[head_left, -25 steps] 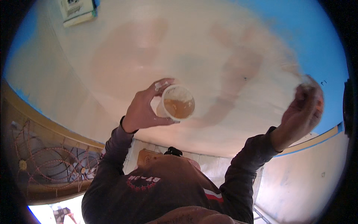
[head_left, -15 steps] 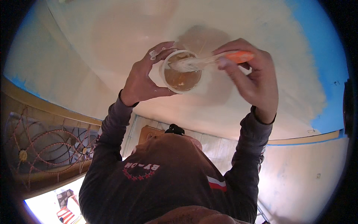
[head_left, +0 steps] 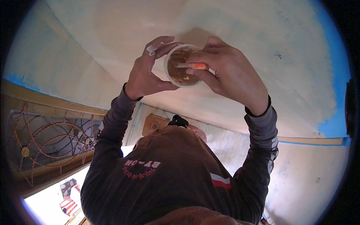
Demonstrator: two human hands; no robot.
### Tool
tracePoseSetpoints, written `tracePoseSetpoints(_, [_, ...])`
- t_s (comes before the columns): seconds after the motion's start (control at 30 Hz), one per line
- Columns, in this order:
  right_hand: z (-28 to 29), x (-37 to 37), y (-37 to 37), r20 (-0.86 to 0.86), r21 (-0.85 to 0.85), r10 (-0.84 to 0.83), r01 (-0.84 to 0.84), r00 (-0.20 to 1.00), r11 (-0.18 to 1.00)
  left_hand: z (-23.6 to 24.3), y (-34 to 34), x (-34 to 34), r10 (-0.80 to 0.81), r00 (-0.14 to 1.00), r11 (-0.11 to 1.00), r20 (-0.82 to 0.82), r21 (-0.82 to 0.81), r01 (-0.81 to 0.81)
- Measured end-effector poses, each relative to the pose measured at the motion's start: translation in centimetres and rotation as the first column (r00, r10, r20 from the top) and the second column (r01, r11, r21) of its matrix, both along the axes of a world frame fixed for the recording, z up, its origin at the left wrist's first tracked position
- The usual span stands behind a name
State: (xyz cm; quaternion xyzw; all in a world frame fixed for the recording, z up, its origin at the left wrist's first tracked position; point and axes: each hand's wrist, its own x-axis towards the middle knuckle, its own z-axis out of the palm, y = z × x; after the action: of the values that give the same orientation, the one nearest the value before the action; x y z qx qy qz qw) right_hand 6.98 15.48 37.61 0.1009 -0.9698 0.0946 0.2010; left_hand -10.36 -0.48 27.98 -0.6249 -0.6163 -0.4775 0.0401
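My left hand [head_left: 144, 75] curls round the side of a white round tub [head_left: 167, 69], thumb on its near side and fingers on the far side. White smears mark those fingers. Brownish paint or a similar wet coating [head_left: 174, 60] lines the inside of the tub. Over the tub's mouth, my right hand [head_left: 234, 71] pinches a paintbrush [head_left: 200, 66] with an orange and pale handle. The brush's working end points into the tub, and my fingers hide part of it.
Beyond my hands stretches a broad surface coated in cream [head_left: 123, 33], with blue patches [head_left: 332, 125] along its edges. A twisted metal grille [head_left: 52, 138] stands at the left, above a bright opening [head_left: 45, 204]. A wall outlet [head_left: 317, 180] sits at the lower right.
My right hand has moved left and brought the paintbrush from above the tub's rim into its mouth. The left hand still holds the tub, slightly higher in view.
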Motion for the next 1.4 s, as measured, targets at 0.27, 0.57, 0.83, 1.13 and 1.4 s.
tracePoseSetpoints(0.27, [-1.9, -0.5, 1.0, -0.093, -0.187, -0.119, 0.100, 0.988, 0.977, -1.9, 0.7, -0.2, -0.016, 0.994, 0.999, 0.109, 0.048, 0.011])
tracePoseSetpoints(0.57, [2.6, 4.5, 2.3, -0.425, -0.750, -0.453, -0.025, 0.784, 0.661, 4.7, 0.0, 1.9, 0.161, 0.985, 0.981, -0.060, 0.120, -0.153])
tracePoseSetpoints(0.83, [11.8, 6.1, 3.6, -0.737, -0.657, -0.497, -0.311, 0.459, 0.687, 16.0, 0.2, 3.3, 0.238, 0.962, 0.940, -0.134, 0.280, -0.193])
tracePoseSetpoints(1.13, [16.1, 3.7, 1.4, -0.970, -0.121, -0.141, 0.108, 0.199, 0.987, 20.6, -0.3, 3.3, 0.145, 0.987, 0.947, -0.064, 0.300, -0.120])
tracePoseSetpoints(1.4, [16.3, 10.4, 3.8, -0.961, -0.229, -0.269, 0.358, 0.063, 0.905, 20.1, -0.1, 3.9, 0.272, 0.951, 0.917, -0.145, 0.340, -0.210])
